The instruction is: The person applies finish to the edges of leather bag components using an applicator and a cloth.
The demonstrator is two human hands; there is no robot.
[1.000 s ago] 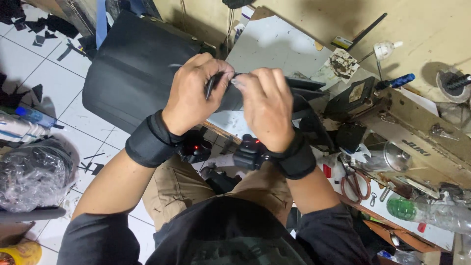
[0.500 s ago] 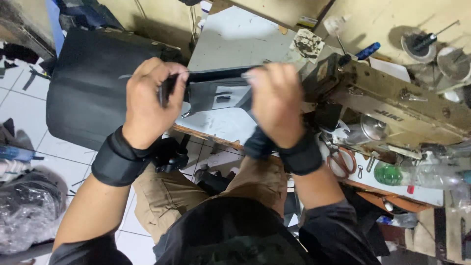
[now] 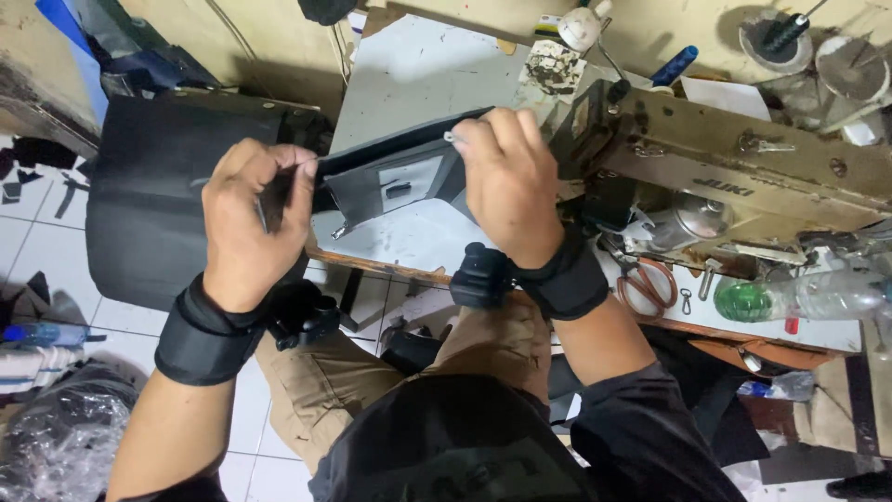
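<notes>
Stretching a black strip beside the sewing machine

Holding a black strip (image 3: pixel 395 158) taut between both hands, the person is keeping it raised just above the pale worktop (image 3: pixel 418 65), left of the sewing machine (image 3: pixel 743 177). The left hand (image 3: pixel 249 218) is curling shut around one end of the strip, thumb pressing it against the fingers. The right hand (image 3: pixel 506 181) is closing over the other end, fingertips pinching the top edge.

The strip is looking stiff and matte, like synthetic leather or coated cloth, with a small grey rectangular patch showing on the flap that is hanging below it. A large black sheet (image 3: pixel 153 209) of similar material is draping off the left edge of the worktop towards the tiled floor (image 3: pixel 37 214). The machine is looking like worn, tan-painted metal, blocky and long. Scissors (image 3: pixel 646 284) with reddish loop handles are lying on the worktop under the machine arm, beside a clear plastic bottle (image 3: pixel 799 297) with a green end.

Pulling too hard is risking a slip from the pinch, since the smooth surface gives little grip. The right hand is sitting close to the machine's head, so a sudden release could be knocking the knuckles into metal. The hanging flap could be creasing if the hold turns uneven.
</notes>
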